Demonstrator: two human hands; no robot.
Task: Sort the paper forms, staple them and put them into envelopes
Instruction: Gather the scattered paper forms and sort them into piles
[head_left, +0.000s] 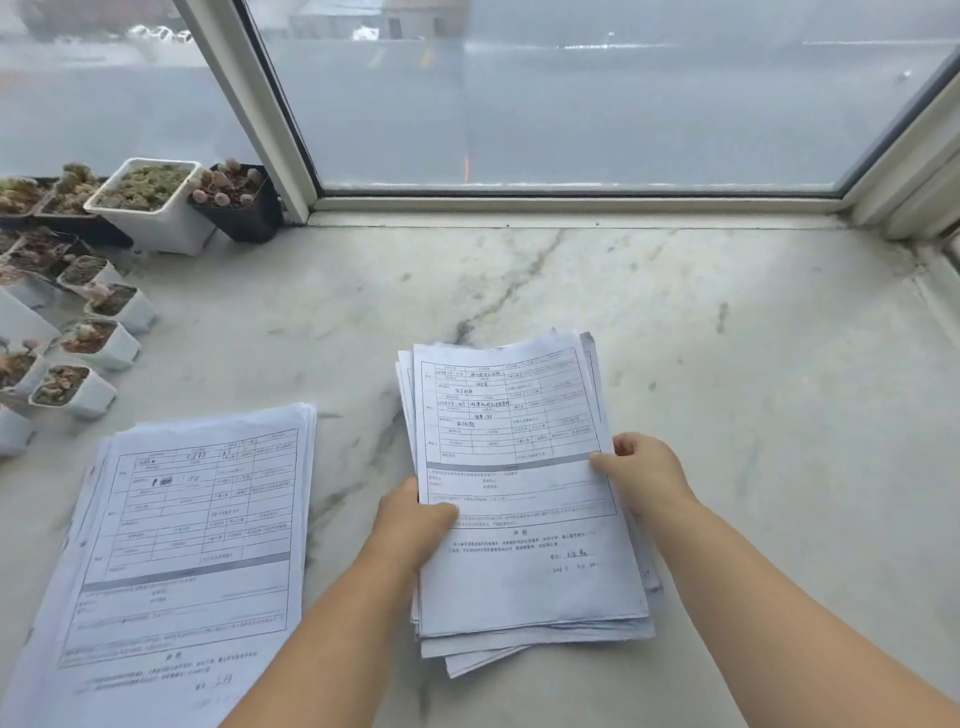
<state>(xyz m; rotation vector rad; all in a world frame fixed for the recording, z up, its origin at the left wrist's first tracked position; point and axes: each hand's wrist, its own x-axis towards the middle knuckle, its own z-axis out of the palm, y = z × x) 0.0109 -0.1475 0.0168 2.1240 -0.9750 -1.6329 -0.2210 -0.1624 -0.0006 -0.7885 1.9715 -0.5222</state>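
While both hands grip it, form stack (519, 467) between left fingers (415, 512), right fingers (631, 462), second stack (192, 545) beside.

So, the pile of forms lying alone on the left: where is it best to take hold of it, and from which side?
Grip the left pile of forms at its two long side edges, about halfway down, one of the hands on each side. It lies flat on the marble sill and loosely squared, so slide fingers under and thumbs on top. The right edge looks neater; the left edge is fanned.
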